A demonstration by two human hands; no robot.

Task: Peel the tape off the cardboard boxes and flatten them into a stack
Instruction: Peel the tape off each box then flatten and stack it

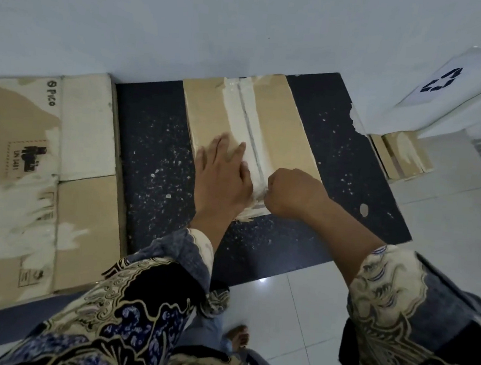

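Observation:
A closed brown cardboard box (284,122) stands on a dark speckled counter (155,147). A wide strip of pale tape (246,116) runs along its top seam toward me. My left hand (222,175) lies flat on the box's near left part, fingers spread, pressing it down. My right hand (293,192) is a closed fist at the box's near edge, pinching the near end of the tape. A large flattened box (46,184) with torn paper and printed marks lies at the left.
A white wall (246,24) rises just behind the counter. At the right stands a white bin (442,94) with a recycling sign, and more flattened cardboard (402,154) leans under it. Pale floor tiles (309,317) lie below, where a bare foot shows.

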